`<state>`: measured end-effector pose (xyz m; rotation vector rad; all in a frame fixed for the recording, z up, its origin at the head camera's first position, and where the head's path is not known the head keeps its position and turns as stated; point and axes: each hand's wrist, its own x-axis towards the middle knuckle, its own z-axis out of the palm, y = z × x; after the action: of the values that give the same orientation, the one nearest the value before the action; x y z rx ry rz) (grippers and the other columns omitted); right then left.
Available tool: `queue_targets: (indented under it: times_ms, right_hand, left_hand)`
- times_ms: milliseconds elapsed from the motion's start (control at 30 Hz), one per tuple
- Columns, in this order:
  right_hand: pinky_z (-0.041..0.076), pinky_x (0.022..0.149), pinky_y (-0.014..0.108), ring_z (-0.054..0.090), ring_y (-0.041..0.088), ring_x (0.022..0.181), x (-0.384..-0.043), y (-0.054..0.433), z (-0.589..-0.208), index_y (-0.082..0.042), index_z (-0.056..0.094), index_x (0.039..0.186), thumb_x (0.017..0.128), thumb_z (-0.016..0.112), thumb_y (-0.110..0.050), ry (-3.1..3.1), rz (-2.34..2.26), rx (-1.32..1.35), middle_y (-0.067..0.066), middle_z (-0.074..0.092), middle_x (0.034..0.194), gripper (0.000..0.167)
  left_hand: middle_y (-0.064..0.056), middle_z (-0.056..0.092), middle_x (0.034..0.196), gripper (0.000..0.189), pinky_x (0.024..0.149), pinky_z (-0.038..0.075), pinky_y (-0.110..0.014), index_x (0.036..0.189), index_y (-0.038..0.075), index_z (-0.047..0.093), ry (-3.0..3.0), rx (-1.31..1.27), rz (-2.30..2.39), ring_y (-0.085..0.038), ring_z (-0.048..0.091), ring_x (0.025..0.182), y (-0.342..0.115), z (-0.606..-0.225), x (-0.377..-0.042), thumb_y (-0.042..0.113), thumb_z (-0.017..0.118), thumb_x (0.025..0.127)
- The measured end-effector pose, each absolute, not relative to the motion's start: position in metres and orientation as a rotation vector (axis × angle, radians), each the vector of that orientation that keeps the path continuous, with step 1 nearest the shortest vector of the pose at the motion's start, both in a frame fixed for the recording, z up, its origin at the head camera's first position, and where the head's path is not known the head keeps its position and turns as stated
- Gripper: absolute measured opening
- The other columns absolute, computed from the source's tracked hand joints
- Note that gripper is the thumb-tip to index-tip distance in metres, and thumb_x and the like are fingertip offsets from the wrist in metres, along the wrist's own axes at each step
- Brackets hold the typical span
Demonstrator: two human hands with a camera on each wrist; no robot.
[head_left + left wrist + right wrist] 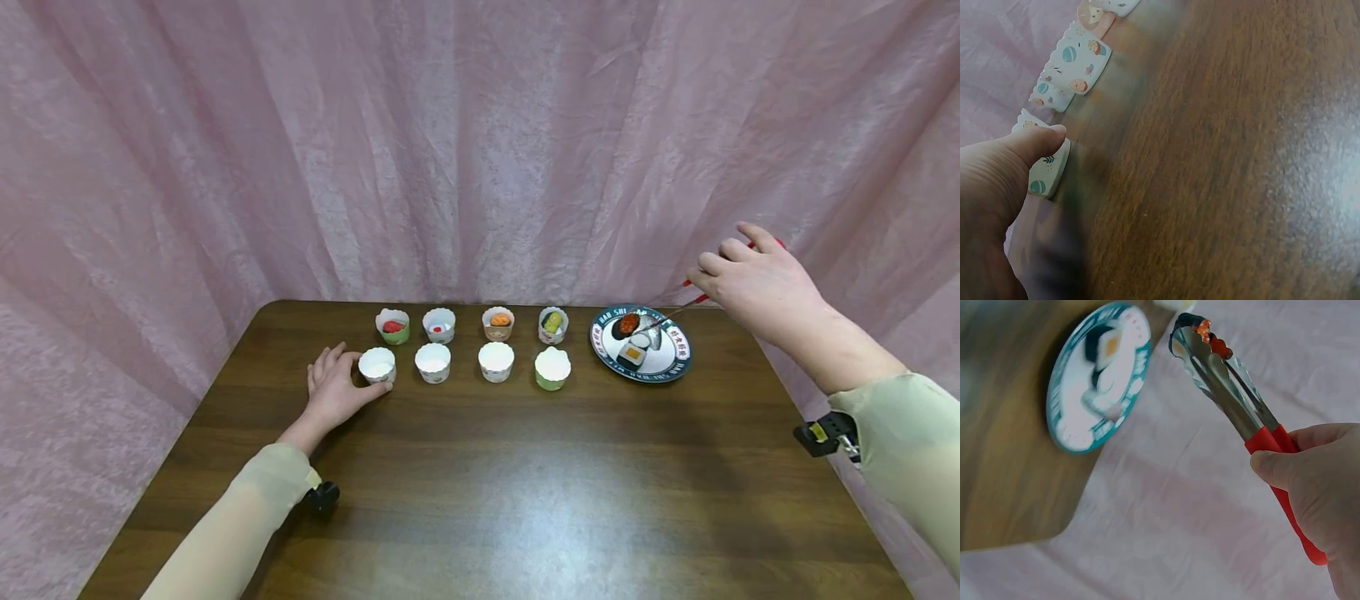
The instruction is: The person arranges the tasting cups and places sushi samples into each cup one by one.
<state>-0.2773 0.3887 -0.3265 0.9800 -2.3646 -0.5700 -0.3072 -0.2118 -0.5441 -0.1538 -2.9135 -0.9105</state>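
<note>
My left hand [337,392] holds a white paper cup [377,365] at the left end of the front row, its thumb against the near side. In the left wrist view that thumb covers part of the cup's printed wall [1047,172]. My right hand [765,287] grips red-handled metal tongs [1272,447]. Between the tong tips is a dark-wrapped piece of sushi topped with orange roe [1204,331], raised over the plate's far left part in the head view. On the round plate [663,367] with a lettered teal rim lie more sushi pieces, one with a yellow-orange square top [632,355].
Three more white-lined cups [497,362] continue the front row. Behind them stand cups with a red piece [393,327], a small red bit [438,328], an orange piece [500,320] and a green-yellow piece [552,322]. A pink curtain [480,167] hangs behind the wooden table [450,467].
</note>
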Motion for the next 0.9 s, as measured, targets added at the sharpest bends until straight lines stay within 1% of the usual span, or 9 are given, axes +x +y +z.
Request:
queue_targets:
  times_ms: [100, 233, 300, 400, 533, 633, 767, 833, 900]
  right_hand:
    - [0.030, 0.112, 0.063, 0.054, 0.036, 0.093, -0.284, 0.367, -0.323, -0.008, 0.071, 0.107, 0.083, 0.068, 0.004, -2.351, -0.578, 1.003, 0.007, 0.057, 0.094, 0.027]
    - [0.029, 0.113, 0.061, 0.054, 0.035, 0.098, -0.294, 0.338, -0.322, -0.008, 0.072, 0.113, 0.079, 0.077, 0.008, -2.351, -0.568, 1.028, 0.007, 0.060, 0.101, 0.038]
    - [0.028, 0.114, 0.060, 0.055, 0.035, 0.099, -0.300, 0.324, -0.322, -0.009, 0.072, 0.115, 0.078, 0.079, 0.007, -2.339, -0.557, 1.038, 0.007, 0.061, 0.102, 0.041]
    - [0.028, 0.114, 0.059, 0.055, 0.034, 0.099, -0.307, 0.302, -0.322, -0.009, 0.073, 0.114, 0.080, 0.079, 0.004, -2.304, -0.533, 1.061, 0.006, 0.061, 0.101, 0.038]
    - [0.029, 0.115, 0.058, 0.055, 0.033, 0.098, -0.317, 0.271, -0.325, -0.011, 0.075, 0.113, 0.085, 0.073, 0.007, -2.248, -0.517, 1.099, 0.003, 0.061, 0.100, 0.034]
    - [0.029, 0.116, 0.057, 0.055, 0.031, 0.099, -0.324, 0.246, -0.329, -0.012, 0.075, 0.113, 0.084, 0.077, -0.001, -2.221, -0.517, 1.124, 0.002, 0.060, 0.098, 0.031]
    - [0.028, 0.117, 0.056, 0.056, 0.029, 0.099, -0.331, 0.213, -0.337, -0.016, 0.076, 0.110, 0.085, 0.077, -0.003, -2.196, -0.522, 1.137, 0.001, 0.058, 0.095, 0.028]
    - [0.029, 0.117, 0.055, 0.056, 0.028, 0.098, -0.335, 0.197, -0.342, -0.017, 0.075, 0.106, 0.088, 0.072, 0.003, -2.181, -0.522, 1.138, 0.001, 0.057, 0.092, 0.028]
    - [0.029, 0.117, 0.054, 0.056, 0.027, 0.099, -0.338, 0.182, -0.347, -0.018, 0.075, 0.105, 0.090, 0.069, 0.004, -2.169, -0.518, 1.141, 0.000, 0.057, 0.091, 0.027]
  left_hand:
    - [-0.030, 0.023, 0.161, 0.078, 0.115, -0.005, -0.071, 0.134, 0.000, 0.053, -2.909, -0.152, -0.905, -0.052, 0.008, 0.149, -0.213, -0.546, -0.308, 0.050, 0.083, 0.082]
    - [-0.029, 0.023, 0.161, 0.076, 0.115, -0.004, -0.072, 0.133, 0.002, 0.054, -2.906, -0.161, -0.893, -0.051, 0.008, 0.150, -0.212, -0.549, -0.309, 0.050, 0.082, 0.083]
    - [-0.030, 0.023, 0.161, 0.075, 0.114, -0.004, -0.072, 0.133, 0.001, 0.054, -2.903, -0.170, -0.894, -0.052, 0.008, 0.150, -0.212, -0.549, -0.309, 0.049, 0.082, 0.083]
    - [-0.029, 0.025, 0.161, 0.074, 0.115, -0.004, -0.072, 0.132, 0.002, 0.055, -2.899, -0.167, -0.889, -0.050, 0.008, 0.150, -0.210, -0.550, -0.310, 0.050, 0.083, 0.082]
    - [-0.028, 0.025, 0.161, 0.071, 0.114, -0.004, -0.072, 0.130, 0.003, 0.056, -2.898, -0.165, -0.888, -0.049, 0.008, 0.150, -0.208, -0.550, -0.310, 0.048, 0.083, 0.083]
    - [-0.028, 0.025, 0.161, 0.070, 0.114, -0.004, -0.072, 0.130, 0.002, 0.056, -2.901, -0.168, -0.891, -0.049, 0.008, 0.150, -0.206, -0.549, -0.310, 0.046, 0.083, 0.083]
    - [-0.027, 0.024, 0.162, 0.069, 0.115, -0.004, -0.071, 0.130, 0.003, 0.056, -2.906, -0.173, -0.905, -0.048, 0.007, 0.151, -0.203, -0.549, -0.311, 0.046, 0.083, 0.084]
    - [-0.027, 0.024, 0.162, 0.070, 0.115, -0.005, -0.071, 0.130, 0.003, 0.056, -2.905, -0.179, -0.909, -0.048, 0.006, 0.151, -0.202, -0.550, -0.311, 0.047, 0.083, 0.083]
    - [-0.027, 0.024, 0.161, 0.070, 0.115, -0.004, -0.071, 0.129, 0.003, 0.057, -2.901, -0.180, -0.901, -0.049, 0.007, 0.150, -0.201, -0.551, -0.311, 0.048, 0.083, 0.082]
